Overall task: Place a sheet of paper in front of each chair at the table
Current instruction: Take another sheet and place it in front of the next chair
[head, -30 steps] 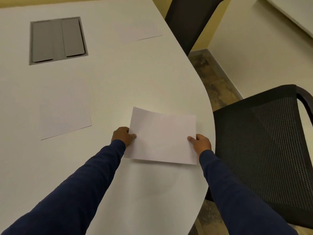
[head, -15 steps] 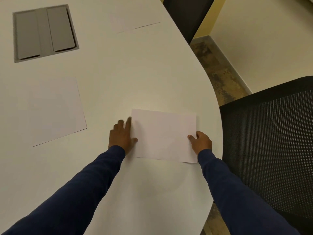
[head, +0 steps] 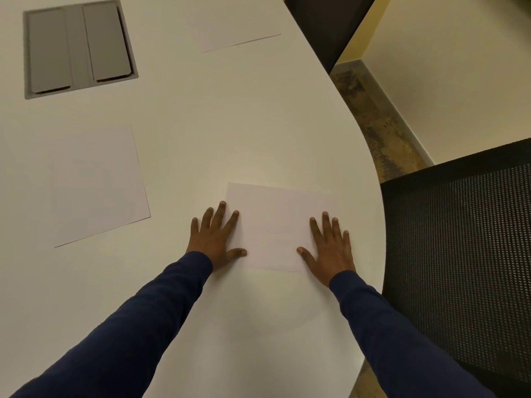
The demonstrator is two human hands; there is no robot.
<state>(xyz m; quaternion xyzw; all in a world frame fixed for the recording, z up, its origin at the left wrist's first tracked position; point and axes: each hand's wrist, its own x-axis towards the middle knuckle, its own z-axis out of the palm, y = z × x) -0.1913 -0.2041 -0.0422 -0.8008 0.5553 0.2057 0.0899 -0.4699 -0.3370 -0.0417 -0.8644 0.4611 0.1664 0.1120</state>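
Observation:
A white sheet of paper [head: 275,225] lies flat on the white table [head: 230,133], near its curved right edge and beside a black mesh chair [head: 465,254]. My left hand [head: 215,237] rests palm down with fingers spread on the sheet's left edge. My right hand [head: 330,248] lies flat, fingers apart, on its right edge. Neither hand grips anything. A second sheet [head: 94,185] lies to the left. A third sheet [head: 232,33] lies at the far side, by another dark chair [head: 327,24].
A grey recessed cable hatch [head: 77,47] with two lids sits in the tabletop at the far left. Patterned floor [head: 382,122] and a pale wall [head: 459,67] run along the table's right side.
The sheet went from held slightly raised by both hands to lying flat. Both hands let go of its edges and now press flat on it with spread fingers.

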